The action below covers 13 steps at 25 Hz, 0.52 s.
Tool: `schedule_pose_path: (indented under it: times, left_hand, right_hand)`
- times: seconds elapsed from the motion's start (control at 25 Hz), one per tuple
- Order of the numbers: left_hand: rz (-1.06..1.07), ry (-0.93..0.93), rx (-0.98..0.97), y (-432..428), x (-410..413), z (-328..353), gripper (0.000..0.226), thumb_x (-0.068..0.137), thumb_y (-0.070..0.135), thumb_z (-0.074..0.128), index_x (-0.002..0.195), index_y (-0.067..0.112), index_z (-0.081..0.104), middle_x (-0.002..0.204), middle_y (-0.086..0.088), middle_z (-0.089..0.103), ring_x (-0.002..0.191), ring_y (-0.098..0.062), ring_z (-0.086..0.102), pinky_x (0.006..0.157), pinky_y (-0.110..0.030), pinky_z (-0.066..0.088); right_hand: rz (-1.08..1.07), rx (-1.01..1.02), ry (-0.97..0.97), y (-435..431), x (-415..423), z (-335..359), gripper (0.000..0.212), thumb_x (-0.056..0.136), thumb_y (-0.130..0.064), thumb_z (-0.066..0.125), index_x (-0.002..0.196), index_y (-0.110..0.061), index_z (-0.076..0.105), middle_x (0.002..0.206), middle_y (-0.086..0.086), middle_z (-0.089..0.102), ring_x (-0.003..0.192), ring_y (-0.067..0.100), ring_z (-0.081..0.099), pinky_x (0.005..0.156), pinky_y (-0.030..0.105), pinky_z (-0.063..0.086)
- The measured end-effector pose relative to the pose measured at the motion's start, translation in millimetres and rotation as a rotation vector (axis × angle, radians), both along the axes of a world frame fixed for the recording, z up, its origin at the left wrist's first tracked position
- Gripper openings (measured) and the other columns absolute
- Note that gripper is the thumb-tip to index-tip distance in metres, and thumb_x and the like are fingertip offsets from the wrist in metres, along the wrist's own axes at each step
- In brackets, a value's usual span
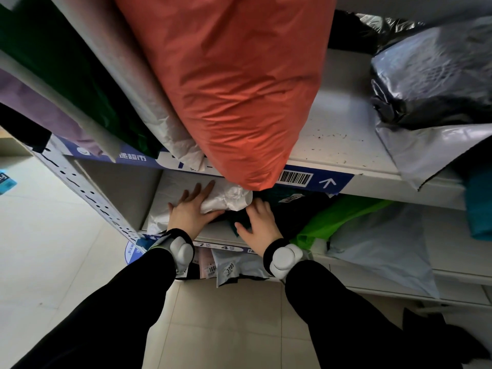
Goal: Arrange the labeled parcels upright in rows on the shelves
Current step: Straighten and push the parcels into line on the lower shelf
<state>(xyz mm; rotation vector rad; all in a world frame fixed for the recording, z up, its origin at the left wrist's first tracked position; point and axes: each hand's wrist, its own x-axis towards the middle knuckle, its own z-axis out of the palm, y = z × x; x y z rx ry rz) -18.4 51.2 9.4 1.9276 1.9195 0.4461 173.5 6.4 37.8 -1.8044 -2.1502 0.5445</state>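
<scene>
1. Head view: the left hand (190, 207) lies palm-down, fingers spread, on a white parcel (165, 193) at the left end of the middle shelf (221, 231). It presses flat and grips nothing.
2. The right hand (259, 222) rests palm-down, fingers loosely curled, on a dark green parcel (241, 218) just right of the left hand. Whether the fingers clamp the parcel cannot be told.
3. A crumpled white bag end (229, 199) lies between the two hands, touching the left hand's fingers.
4. Each wrist carries a black band with a white device: left band (181, 249), right band (283, 258). Both sleeves are black.
5. To the right on the same shelf lie a bright green parcel (335, 217) and a pale grey parcel (383, 246), both flat, not upright.
6. Below the shelf edge, small grey parcels (234, 267) stand with number labels facing outward.
7. On the upper shelf (338, 121), a large orange parcel (234, 89) leans upright and overhangs the front edge, above both hands. Left of it stand white, green and lilac parcels in a row.
8. On the right of the upper shelf lies a crumpled silver-black parcel (431, 75).
</scene>
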Motion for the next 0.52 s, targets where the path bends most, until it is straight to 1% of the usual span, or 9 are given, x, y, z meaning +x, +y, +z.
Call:
schedule_pose_path:
  times: [0.16, 0.28, 0.36, 0.44, 0.52]
  left_hand:
    - [-0.01, -0.032, 0.007, -3.4, 0.0, 5.0, 0.082, 0.072, 0.07, 0.061, 0.144, 0.049, 0.027, 0.154, 0.003, 0.038, 0.142, -0.027, 0.034, 0.107, -0.068, 0.025]
    - [-0.02, -0.091, 0.027, -8.2, -1.3, 8.2, 0.087, 0.062, 0.082, 0.048, 0.142, 0.051, 0.031, 0.151, 0.001, 0.043, 0.137, -0.028, 0.042, 0.104, -0.064, 0.034]
    - [-0.014, -0.167, 0.056, -11.8, -0.8, 10.0, 0.087, 0.06, 0.083, 0.044, 0.14, 0.05, 0.035, 0.148, -0.001, 0.047, 0.134, -0.028, 0.047, 0.102, -0.059, 0.04]
    - [-0.004, -0.263, 0.09, -14.8, -0.4, 11.5, 0.085, 0.061, 0.08, 0.049, 0.139, 0.048, 0.04, 0.145, -0.002, 0.051, 0.131, -0.026, 0.051, 0.101, -0.052, 0.045]
    - [0.017, -0.378, 0.11, -17.3, 1.1, 16.7, 0.081, 0.063, 0.072, 0.059, 0.138, 0.041, 0.046, 0.139, -0.005, 0.057, 0.125, -0.024, 0.057, 0.099, -0.041, 0.049]
  right_hand:
    - [-0.013, 0.068, -0.02, -2.8, -4.1, 3.0, 0.051, 0.08, -0.027, 0.056, 0.127, -0.008, 0.048, 0.136, 0.018, 0.041, 0.124, 0.038, 0.034, 0.099, 0.046, 0.035]
    - [-0.015, 0.085, -0.022, -7.3, -6.1, 4.6, 0.05, 0.079, -0.024, 0.054, 0.126, -0.008, 0.048, 0.133, 0.017, 0.044, 0.125, 0.035, 0.034, 0.101, 0.046, 0.037]
    - [-0.005, 0.1, -0.012, -11.6, -8.4, 5.8, 0.049, 0.078, -0.021, 0.052, 0.125, -0.008, 0.047, 0.128, 0.017, 0.047, 0.122, 0.034, 0.035, 0.099, 0.047, 0.039]
    - [0.022, 0.11, 0.008, -15.2, -10.7, 8.0, 0.052, 0.078, -0.019, 0.051, 0.129, -0.009, 0.044, 0.128, 0.016, 0.047, 0.122, 0.032, 0.035, 0.101, 0.047, 0.039]
    - [0.055, 0.107, 0.05, -16.5, -14.0, 11.9, 0.059, 0.078, -0.015, 0.05, 0.135, -0.01, 0.038, 0.134, 0.014, 0.045, 0.127, 0.03, 0.034, 0.106, 0.043, 0.035]
